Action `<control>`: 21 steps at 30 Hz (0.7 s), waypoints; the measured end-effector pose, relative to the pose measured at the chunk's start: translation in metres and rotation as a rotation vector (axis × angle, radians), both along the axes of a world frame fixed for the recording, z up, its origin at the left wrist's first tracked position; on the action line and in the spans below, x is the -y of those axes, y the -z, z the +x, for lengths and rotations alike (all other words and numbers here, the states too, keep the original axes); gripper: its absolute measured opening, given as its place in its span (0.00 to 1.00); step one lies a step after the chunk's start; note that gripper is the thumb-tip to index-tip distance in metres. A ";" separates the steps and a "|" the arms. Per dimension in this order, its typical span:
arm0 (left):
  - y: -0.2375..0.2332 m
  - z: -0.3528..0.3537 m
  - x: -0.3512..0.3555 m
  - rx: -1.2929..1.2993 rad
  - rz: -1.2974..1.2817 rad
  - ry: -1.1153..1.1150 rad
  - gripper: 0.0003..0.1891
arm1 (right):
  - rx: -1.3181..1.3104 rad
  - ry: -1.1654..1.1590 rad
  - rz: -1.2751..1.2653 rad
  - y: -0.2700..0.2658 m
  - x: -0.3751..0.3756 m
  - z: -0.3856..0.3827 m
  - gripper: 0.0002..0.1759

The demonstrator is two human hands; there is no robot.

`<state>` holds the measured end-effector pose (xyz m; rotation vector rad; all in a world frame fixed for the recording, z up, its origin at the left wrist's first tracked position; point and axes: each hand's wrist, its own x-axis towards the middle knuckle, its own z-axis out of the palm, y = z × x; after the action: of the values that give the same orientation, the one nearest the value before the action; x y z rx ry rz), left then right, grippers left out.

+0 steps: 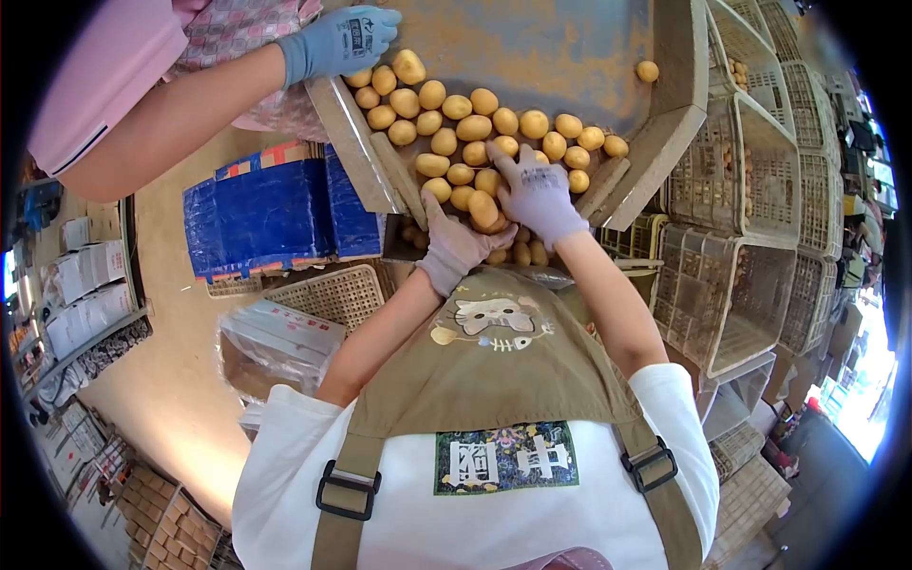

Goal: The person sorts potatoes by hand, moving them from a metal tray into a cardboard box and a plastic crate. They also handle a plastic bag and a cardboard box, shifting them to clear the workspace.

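Small yellow potatoes [475,127] are spread over the lower part of a metal-bottomed tray [532,47] with raised sides. My left hand [456,245], in a pale glove, is cupped at the tray's narrow near opening, its fingers curled under a potato [484,207]. My right hand [540,195], gloved too, reaches in palm down among the potatoes. Its index finger and thumb are spread and touch potatoes; its other fingers are partly hidden. More potatoes [521,254] lie below the opening, just in front of my apron, partly covered by my left hand.
Another person's blue-gloved hand [340,43] rests at the tray's upper left edge. Stacked plastic crates [731,294] stand on the right, some with potatoes. At left are a blue-covered box [256,218], a beige basket [337,296] and a plastic-wrapped carton [275,337].
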<state>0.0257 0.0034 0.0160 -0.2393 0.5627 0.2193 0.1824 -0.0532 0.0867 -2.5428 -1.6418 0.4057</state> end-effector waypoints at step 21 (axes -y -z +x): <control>-0.003 -0.001 -0.001 -0.003 -0.064 -0.008 0.58 | -0.229 0.121 0.107 0.013 -0.014 0.003 0.23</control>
<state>0.0246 0.0042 0.0187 -0.3036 0.5725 0.2098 0.1854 -0.0391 0.0740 -2.3995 -1.3840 0.5578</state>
